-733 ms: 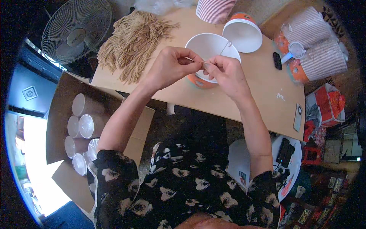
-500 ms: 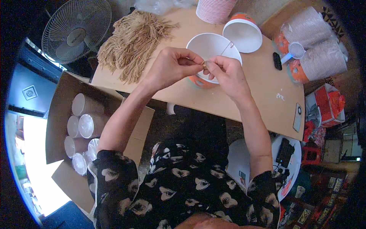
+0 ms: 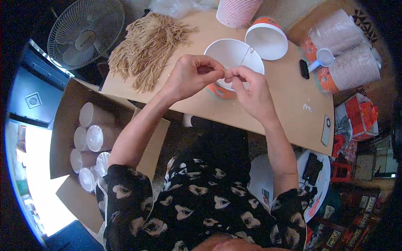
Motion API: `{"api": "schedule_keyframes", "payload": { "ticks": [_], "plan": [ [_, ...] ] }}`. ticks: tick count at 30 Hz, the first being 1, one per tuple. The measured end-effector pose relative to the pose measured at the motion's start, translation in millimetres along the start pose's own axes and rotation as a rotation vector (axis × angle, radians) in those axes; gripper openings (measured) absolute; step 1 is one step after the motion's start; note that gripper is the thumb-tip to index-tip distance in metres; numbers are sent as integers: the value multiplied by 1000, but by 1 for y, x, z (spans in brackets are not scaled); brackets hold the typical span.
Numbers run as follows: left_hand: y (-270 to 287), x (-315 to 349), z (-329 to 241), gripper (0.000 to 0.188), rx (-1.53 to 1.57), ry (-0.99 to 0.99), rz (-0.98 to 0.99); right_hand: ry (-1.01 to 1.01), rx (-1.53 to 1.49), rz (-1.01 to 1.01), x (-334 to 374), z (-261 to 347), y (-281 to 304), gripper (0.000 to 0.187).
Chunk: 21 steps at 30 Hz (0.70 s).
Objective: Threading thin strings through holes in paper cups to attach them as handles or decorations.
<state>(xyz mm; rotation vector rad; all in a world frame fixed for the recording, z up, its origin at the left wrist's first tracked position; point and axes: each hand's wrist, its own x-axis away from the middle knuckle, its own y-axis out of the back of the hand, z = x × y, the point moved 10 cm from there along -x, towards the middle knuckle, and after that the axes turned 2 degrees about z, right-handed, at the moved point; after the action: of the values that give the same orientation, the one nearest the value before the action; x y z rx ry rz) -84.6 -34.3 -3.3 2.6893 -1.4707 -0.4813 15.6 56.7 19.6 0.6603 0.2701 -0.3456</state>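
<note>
My left hand [image 3: 193,77] and my right hand [image 3: 251,90] meet fingertip to fingertip above the near side of a white paper bucket [image 3: 224,48] with an orange outside. Both are closed in a pinch on a thin tan string, of which only a speck shows between the fingers. From my right hand a length of string [image 3: 246,55] runs across the bucket's inside to its far right rim. Left of the bucket lies a thick heap of tan strings [image 3: 153,46]. Another white bucket [image 3: 268,42] with an orange outside lies tipped on its side behind, its mouth facing me.
A stack of striped cups [image 3: 238,12] stands at the table's back. On the right are bagged cup stacks [image 3: 347,58], a small handheld fan [image 3: 323,58], a black object [image 3: 304,69] and a phone-like slab [image 3: 326,130]. A carton [image 3: 63,138] with wrapped cups stands left, below a large fan [image 3: 86,37].
My right hand has turned and its fingers have shifted slightly at the pinch. My left hand has barely moved. Both hands stay over the bucket.
</note>
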Motion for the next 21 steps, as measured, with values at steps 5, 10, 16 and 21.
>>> {"api": "schedule_keyframes", "payload": {
  "ticks": [5, 10, 16, 21],
  "plan": [
    [-4, -1, 5, 15, 86, 34, 87, -167, -182, -23, 0, -14, 7, 15],
    [-12, -1, 0, 10, 131, 27, 161, -208, -146, -14, -6, -19, 4, 14],
    [-12, 0, -9, 8, 27, -46, 138, -209, -158, 33, -2, -15, -3, 15],
    [-11, 3, -6, 10, -29, -9, 120, -241, -200, -10, 1, -12, -1, 12]
  ]
}}
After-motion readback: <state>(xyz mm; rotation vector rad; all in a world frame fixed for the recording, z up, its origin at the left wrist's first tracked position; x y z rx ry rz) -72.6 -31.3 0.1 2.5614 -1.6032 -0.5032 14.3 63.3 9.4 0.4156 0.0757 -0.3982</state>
